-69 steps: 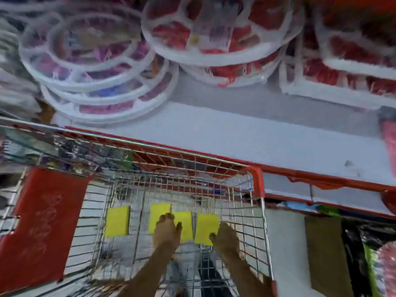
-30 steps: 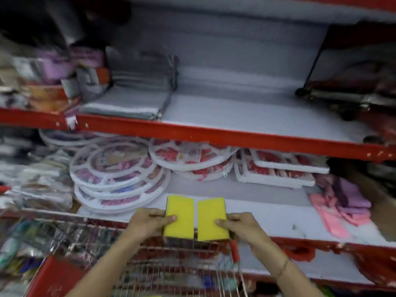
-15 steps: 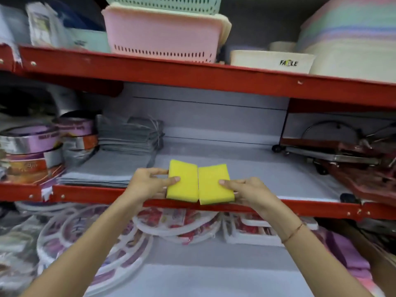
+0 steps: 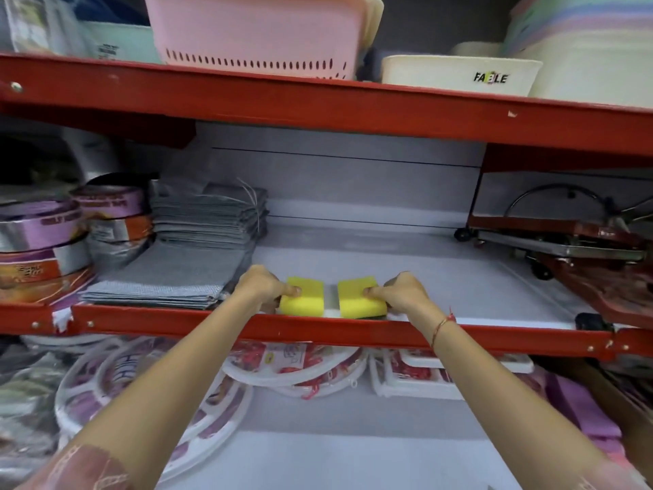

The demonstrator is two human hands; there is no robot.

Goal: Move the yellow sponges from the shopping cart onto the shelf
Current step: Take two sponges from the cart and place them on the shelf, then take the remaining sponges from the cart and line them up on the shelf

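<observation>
Two yellow sponges lie flat on the white middle shelf [image 4: 406, 274], just behind its red front rail. My left hand [image 4: 263, 287] grips the left sponge [image 4: 304, 301] by its left side, thumb on top. My right hand [image 4: 399, 291] grips the right sponge [image 4: 358, 303] by its right side; a dark green layer shows under that sponge. A narrow gap separates the two sponges. The shopping cart is out of view.
Folded grey cloths [image 4: 183, 267] lie left of the sponges, with foil tape rolls [image 4: 42, 238] beyond. Red metal trolleys [image 4: 583, 249] fill the shelf's right end. Pink basket [image 4: 261, 33] and white tub [image 4: 459, 74] stand on the shelf above; round white trays [image 4: 148, 390] sit below.
Both hands lifted the sponges out of the cart, raised them to the middle shelf and set them down flat. The sponges, held together before, are now slightly apart.
</observation>
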